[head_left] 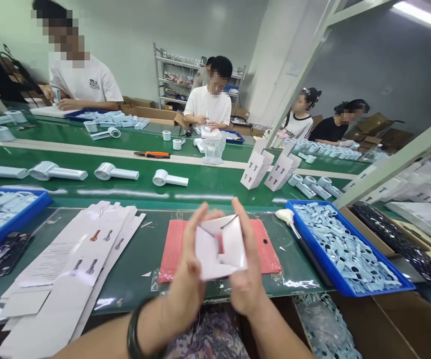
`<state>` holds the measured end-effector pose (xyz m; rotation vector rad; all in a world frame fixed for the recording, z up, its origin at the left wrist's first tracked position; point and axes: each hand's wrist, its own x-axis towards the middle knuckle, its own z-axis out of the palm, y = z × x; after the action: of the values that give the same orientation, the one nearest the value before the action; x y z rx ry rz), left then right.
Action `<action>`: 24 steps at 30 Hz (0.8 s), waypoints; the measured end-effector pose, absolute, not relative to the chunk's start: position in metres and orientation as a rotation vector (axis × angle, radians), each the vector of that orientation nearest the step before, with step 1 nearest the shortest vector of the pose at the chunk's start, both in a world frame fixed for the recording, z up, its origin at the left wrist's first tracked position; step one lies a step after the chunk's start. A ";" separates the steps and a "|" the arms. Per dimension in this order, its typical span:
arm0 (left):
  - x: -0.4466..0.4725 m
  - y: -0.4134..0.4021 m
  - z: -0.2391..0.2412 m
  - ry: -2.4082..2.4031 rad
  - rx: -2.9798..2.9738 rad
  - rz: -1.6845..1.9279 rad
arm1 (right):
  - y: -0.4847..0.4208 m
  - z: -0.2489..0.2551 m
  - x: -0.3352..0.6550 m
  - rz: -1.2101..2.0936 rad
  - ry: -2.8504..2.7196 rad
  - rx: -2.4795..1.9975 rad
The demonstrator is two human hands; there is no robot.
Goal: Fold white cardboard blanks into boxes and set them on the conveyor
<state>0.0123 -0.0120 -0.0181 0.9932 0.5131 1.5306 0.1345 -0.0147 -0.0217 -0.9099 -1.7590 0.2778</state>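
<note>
Between my palms is a small white cardboard box (224, 267), its end facing me with flaps folded inward around a gap in the middle. My left hand (191, 249) presses on its left side, and my right hand (250, 254) on its right; both are slightly blurred. Through the gap shows red from the pad (172, 244) that lies on the bench below. To my left, a fanned stack of flat printed cartons (84, 249) reaches past the bench's front edge.
Blue trays of pale blue parts stand at right (405, 284) and left (43, 199). A dark-handled brush (308, 249) lies beside the right tray. Beyond, a green belt (136, 194) carries handheld fan bodies (170, 178) and two upright cartons (256, 169). Several co-workers sit opposite.
</note>
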 end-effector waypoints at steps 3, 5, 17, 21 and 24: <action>0.014 -0.011 -0.021 0.467 0.989 1.513 | -0.013 -0.020 0.137 0.340 -1.737 -0.888; 0.015 -0.009 -0.021 0.502 0.951 1.594 | -0.011 -0.021 0.138 0.359 -1.768 -0.863; -0.025 0.010 -0.020 0.834 1.297 1.775 | -0.002 -0.013 0.158 0.322 -1.507 -0.828; -0.046 0.030 0.002 0.760 0.722 1.980 | -0.007 -0.042 0.170 0.383 -1.043 -1.024; -0.046 0.027 -0.005 0.779 0.538 1.920 | -0.007 -0.061 0.170 0.765 -0.894 -1.059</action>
<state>-0.0458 0.0270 -0.0047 0.5379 0.7793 1.9204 0.1701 -0.0068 -0.0613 -1.0586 -0.8940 0.7651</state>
